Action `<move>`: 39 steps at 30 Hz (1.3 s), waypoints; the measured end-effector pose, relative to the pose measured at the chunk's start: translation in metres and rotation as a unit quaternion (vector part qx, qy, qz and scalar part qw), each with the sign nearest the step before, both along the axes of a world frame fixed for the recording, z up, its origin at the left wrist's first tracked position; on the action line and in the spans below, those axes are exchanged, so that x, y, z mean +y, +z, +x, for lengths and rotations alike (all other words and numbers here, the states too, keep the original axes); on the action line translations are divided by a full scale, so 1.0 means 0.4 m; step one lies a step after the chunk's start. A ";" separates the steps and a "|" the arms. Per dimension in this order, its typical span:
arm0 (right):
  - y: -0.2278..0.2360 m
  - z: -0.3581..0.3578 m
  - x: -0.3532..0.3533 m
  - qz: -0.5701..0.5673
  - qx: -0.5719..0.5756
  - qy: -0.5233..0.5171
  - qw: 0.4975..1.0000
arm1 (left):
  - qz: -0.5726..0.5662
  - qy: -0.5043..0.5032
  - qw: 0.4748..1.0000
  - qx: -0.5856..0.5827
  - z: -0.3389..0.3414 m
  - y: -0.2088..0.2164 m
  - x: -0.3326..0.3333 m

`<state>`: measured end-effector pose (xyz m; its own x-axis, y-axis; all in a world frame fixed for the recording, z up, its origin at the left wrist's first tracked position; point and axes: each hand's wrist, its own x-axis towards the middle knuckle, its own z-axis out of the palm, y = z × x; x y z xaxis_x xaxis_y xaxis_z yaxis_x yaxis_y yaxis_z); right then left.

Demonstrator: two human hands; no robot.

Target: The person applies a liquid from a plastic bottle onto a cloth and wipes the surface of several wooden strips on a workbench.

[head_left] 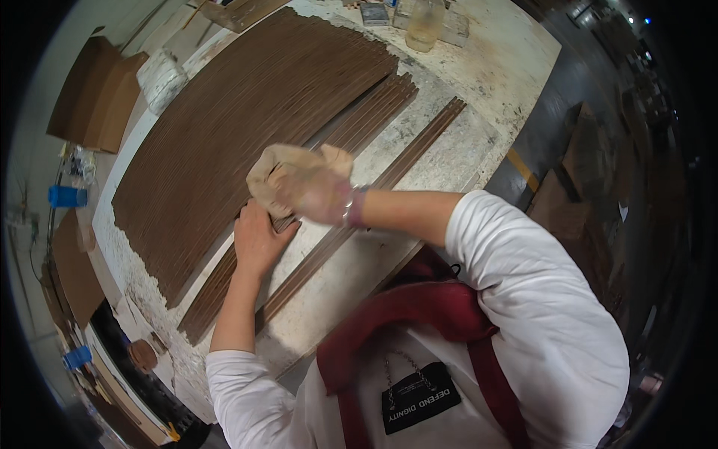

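A tan cloth, bunched up, is held in my right hand, which is smeared by motion. The cloth lies over the middle of a narrow bundle of long brown strips. Just below the cloth, my left hand grips this bundle, with the thumb on its right side and the fingers on its left. To the left spreads a wide sheet of similar brown strips laid side by side. A few more brown strips lie apart to the right, partly hidden under my right wrist.
Everything rests on a pale, stained table. At its far edge stand a jar of yellowish liquid and a grey block. An open cardboard box and a crumpled white bundle are at the left, near a blue container.
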<state>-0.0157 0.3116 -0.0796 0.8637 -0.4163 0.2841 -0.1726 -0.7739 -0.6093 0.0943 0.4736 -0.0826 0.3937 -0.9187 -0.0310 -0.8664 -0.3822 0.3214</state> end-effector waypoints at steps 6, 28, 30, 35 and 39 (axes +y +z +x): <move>-0.041 -0.129 -0.451 -0.221 0.066 -0.159 0.960 | -0.011 0.022 0.999 -0.048 -0.008 -0.007 0.002; 0.073 -0.069 -0.288 0.431 -0.205 -0.097 0.874 | 0.014 0.038 0.997 -0.072 -0.007 -0.019 0.030; -0.019 -0.138 -0.476 0.391 -0.191 -0.231 0.870 | 0.003 0.025 0.997 -0.071 -0.005 -0.013 0.003; -0.012 -0.056 -0.313 0.393 -0.215 -0.177 0.876 | 0.028 0.042 0.998 -0.035 -0.014 0.009 -0.010; 0.031 -0.062 -0.301 0.409 -0.151 -0.025 0.900 | 0.023 0.042 0.996 -0.069 -0.004 -0.015 0.021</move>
